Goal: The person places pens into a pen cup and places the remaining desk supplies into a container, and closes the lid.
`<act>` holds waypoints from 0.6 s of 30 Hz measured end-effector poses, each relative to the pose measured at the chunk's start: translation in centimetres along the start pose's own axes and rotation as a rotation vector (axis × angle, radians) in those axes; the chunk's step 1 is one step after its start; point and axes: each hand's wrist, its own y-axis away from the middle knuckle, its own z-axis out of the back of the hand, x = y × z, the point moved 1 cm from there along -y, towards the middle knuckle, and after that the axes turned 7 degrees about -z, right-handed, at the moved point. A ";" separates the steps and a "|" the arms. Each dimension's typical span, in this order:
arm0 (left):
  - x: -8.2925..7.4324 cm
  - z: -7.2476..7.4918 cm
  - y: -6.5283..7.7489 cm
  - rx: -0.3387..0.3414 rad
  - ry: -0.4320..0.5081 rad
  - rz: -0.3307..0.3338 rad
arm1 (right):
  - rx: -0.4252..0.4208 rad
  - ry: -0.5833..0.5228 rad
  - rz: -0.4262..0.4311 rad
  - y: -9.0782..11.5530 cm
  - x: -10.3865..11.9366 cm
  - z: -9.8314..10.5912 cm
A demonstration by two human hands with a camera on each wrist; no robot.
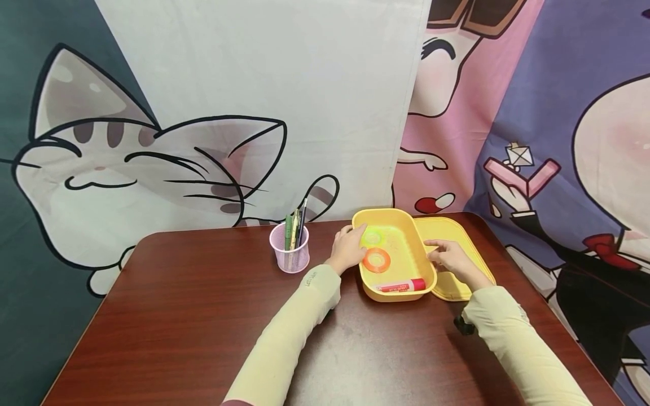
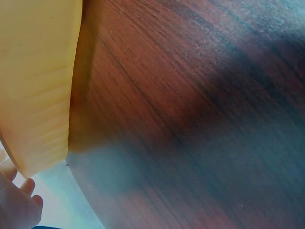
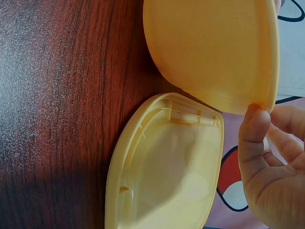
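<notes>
A yellow plastic box (image 1: 401, 248) is between both hands at the right of the table in the head view. My left hand (image 1: 348, 248) grips its left rim, fingers over the edge. At the opposite rim my right hand (image 3: 274, 162) pinches the wall between thumb and fingers. Inside the box lie an orange tape roll (image 1: 367, 263), a yellow-green ring (image 1: 367, 239), likely another tape roll, and a red-and-white liquid glue tube (image 1: 398, 286). The yellow lid (image 3: 157, 191) lies on the table, inner side up, partly under the box's right side in the head view.
A pink pen cup (image 1: 278, 242) with several pens and a green marker stands left of the box. Brown wood tabletop (image 1: 203, 316) extends to the left and front. A cartoon-printed cloth (image 1: 304, 84) hangs behind the table's far edge.
</notes>
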 end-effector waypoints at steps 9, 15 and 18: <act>0.5 0.1 0.4 -0.054 -0.002 -0.034 | -0.005 0.021 -0.020 -0.4 0.0 -0.1; 1.1 0.0 0.8 -0.173 0.070 -0.060 | -0.016 0.066 -0.032 -0.3 0.0 0.3; 1.3 0.0 1.0 -0.222 0.127 -0.054 | -0.005 0.053 -0.030 -0.2 0.1 0.6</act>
